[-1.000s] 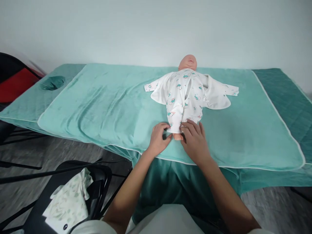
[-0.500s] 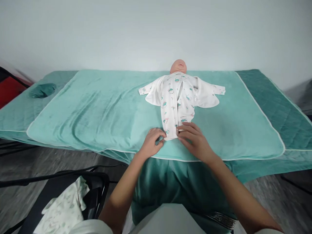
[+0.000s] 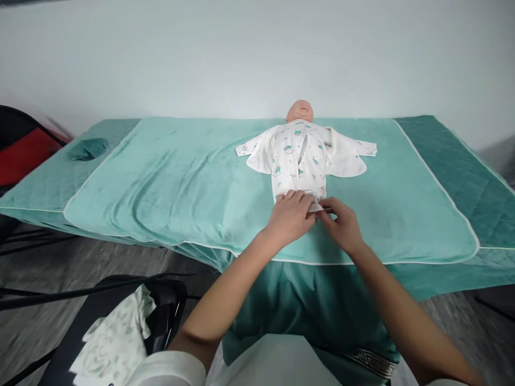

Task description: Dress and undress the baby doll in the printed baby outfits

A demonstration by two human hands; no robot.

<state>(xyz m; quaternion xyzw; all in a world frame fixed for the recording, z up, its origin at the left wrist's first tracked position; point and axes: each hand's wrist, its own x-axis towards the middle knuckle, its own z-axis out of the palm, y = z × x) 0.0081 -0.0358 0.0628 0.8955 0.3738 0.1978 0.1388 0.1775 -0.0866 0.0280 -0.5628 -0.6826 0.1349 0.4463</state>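
Note:
A baby doll (image 3: 300, 111) lies on its back, its head at the far edge of the bed. White baby clothes (image 3: 298, 155) with a green print cover its body, sleeves spread out and plain white panels fanned open on both sides. My left hand (image 3: 290, 214) is closed at the bottom of the clothes, its knuckles over the fabric. Beside it, my right hand (image 3: 341, 222) pinches the bottom edge of the same fabric between thumb and fingers. Folded cloth bunches just above both hands, and part of the lower end is hidden under my left hand.
The doll rests on a green blanket (image 3: 193, 177) with white piping, laid over a bed (image 3: 470, 166) with a face hole (image 3: 87, 149) at its left. A printed cloth (image 3: 116, 338) lies on a black chair (image 3: 76, 335) at lower left. Behind stands a wall.
The lower end of the clothes has been drawn upward and looks shorter. My left hand moved right and up onto the fabric; both hands are now closer together.

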